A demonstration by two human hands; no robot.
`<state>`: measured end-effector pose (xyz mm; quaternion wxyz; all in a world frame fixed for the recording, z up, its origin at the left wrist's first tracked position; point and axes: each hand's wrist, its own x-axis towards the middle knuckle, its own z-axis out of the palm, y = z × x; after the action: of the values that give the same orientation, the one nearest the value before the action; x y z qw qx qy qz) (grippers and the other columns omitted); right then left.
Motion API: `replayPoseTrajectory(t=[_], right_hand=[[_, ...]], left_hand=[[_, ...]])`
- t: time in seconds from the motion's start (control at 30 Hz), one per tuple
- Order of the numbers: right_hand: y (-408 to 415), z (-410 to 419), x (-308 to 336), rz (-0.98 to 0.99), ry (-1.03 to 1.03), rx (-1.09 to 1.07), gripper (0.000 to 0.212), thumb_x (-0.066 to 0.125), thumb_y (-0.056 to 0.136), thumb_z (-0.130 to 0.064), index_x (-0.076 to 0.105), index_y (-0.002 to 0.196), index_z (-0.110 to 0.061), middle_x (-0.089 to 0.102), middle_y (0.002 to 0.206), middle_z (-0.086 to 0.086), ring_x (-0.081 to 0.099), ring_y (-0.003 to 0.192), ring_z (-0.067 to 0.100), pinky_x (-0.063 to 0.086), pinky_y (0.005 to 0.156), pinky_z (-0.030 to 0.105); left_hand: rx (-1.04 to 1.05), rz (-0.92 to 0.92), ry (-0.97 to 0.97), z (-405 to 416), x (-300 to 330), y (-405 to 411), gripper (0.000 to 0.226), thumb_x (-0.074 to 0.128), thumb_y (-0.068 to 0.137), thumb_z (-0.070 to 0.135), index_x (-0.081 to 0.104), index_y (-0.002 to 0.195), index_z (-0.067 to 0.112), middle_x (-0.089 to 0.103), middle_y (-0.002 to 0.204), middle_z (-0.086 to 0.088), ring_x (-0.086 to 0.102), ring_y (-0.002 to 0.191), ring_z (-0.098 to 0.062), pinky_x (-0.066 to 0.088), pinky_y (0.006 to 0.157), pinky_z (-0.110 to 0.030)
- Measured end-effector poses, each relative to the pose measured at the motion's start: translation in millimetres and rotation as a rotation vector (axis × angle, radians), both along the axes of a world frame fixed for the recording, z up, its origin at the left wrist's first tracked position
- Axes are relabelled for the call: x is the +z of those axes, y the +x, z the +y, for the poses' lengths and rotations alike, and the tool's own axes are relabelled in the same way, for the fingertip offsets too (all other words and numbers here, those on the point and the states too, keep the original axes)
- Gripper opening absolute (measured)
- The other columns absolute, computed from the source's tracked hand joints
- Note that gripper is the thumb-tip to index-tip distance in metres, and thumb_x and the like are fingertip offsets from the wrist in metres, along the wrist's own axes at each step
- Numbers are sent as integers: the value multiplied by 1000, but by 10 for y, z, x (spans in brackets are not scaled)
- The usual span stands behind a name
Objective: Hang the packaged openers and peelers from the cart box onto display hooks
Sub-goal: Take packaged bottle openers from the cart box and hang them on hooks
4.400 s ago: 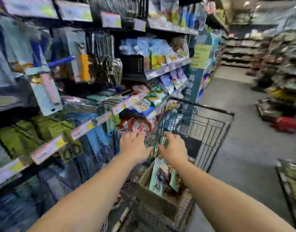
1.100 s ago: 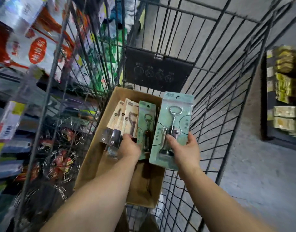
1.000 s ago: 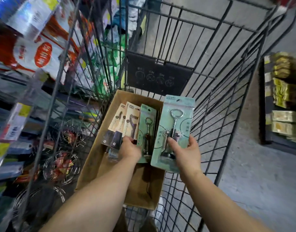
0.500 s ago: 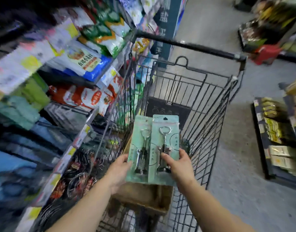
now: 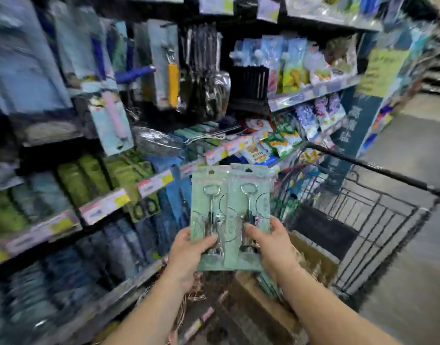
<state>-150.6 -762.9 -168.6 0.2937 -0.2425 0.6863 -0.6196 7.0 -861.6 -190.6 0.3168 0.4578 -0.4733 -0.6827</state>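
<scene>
A: Where are the openers?
B: Two mint-green carded corkscrew openers, upright side by side above the cardboard box (image 5: 258, 295) in the cart (image 5: 378, 220). The left hand (image 5: 189, 255) grips the left pack (image 5: 209, 202), the right hand (image 5: 273, 247) the right pack (image 5: 251, 195) (thumbs in front, fingers curled behind, at the lower edges).

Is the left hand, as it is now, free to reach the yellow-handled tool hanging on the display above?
Probably not yet. The left hand grips a green opener pack, and the right hand grips a second opener pack beside it. The path up to the yellow-handled tool looks open, but neither hand is free.
</scene>
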Motion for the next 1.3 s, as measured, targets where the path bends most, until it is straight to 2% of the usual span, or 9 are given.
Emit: replayPoseTrajectory(t=[0.1, 0.23, 0.4, 0.5, 0.67, 0.8, 0.97, 1.13, 1.3], right_hand=[[583, -179, 233, 54, -39, 143, 60, 79, 77, -38, 50, 129, -28, 53, 103, -24, 55, 84, -9, 43, 85, 19], [1589, -403, 577, 107, -112, 369, 61, 78, 78, -39, 48, 131, -33, 53, 134, -14, 52, 99, -13, 39, 93, 20], [2952, -656, 913, 120, -196, 555, 93, 79, 75, -45, 30, 151, -22, 40, 152, -1, 42, 135, 19, 34, 111, 40], [3851, -800, 1013, 113, -249, 655, 92, 79, 73, -47, 34, 149, -22, 46, 148, -3, 46, 132, 21, 37, 111, 47], [5338, -928, 1318, 90, -397, 740, 67, 81, 76, -34, 45, 132, -33, 55, 126, -14, 55, 109, -6, 43, 95, 17], [6115, -932, 1556, 96, -500, 782, 85, 81, 76, -38, 30, 142, -48, 42, 138, -17, 39, 129, 6, 38, 104, 34], [6592, -1047, 1880, 144, -606, 750, 74, 79, 80, -28, 34, 134, -52, 36, 115, -41, 39, 107, -12, 36, 96, 26], [6777, -1270, 2184, 211, -631, 771, 77, 76, 82, -32, 33, 141, -54, 31, 133, -28, 28, 125, 0, 32, 108, 33], [6862, -1477, 2259, 239, -644, 757, 75, 77, 81, -31, 35, 139, -55, 31, 132, -31, 27, 125, -4, 27, 104, 28]], left_hand=[[165, 40, -51, 19, 196, 699, 52, 86, 70, 13, 59, 114, 12, 78, 97, -8, 76, 81, -23, 61, 76, -44], [343, 43, -122, 112, 497, 1830, 64, 88, 70, 26, 55, 124, 21, 72, 115, -4, 73, 95, -26, 61, 78, -45], [520, 80, -256, 220, 871, 3275, 89, 89, 65, 34, 45, 141, 16, 59, 137, -9, 60, 120, -30, 46, 105, -52], [614, 77, -325, 280, 1039, 4194, 84, 90, 65, 31, 48, 137, 15, 64, 129, -6, 65, 113, -18, 54, 93, -37], [726, 75, -393, 317, 1398, 5614, 92, 91, 44, 48, 58, 124, 15, 70, 119, -8, 68, 108, -31, 53, 95, -57], [822, 59, -496, 286, 1569, 6422, 104, 91, 38, 60, 60, 124, 13, 68, 123, -13, 65, 112, -35, 51, 96, -61], [880, 128, -519, 210, 1664, 7012, 121, 93, 30, 65, 51, 134, 19, 62, 132, -13, 61, 118, -36, 48, 98, -62], [910, 185, -515, 235, 1662, 7280, 126, 93, 25, 64, 51, 135, 18, 62, 133, -10, 61, 118, -34, 47, 98, -62], [941, 133, -512, 188, 1569, 7401, 69, 88, 49, 45, 60, 111, 29, 70, 109, 5, 71, 92, -15, 59, 69, -40]])
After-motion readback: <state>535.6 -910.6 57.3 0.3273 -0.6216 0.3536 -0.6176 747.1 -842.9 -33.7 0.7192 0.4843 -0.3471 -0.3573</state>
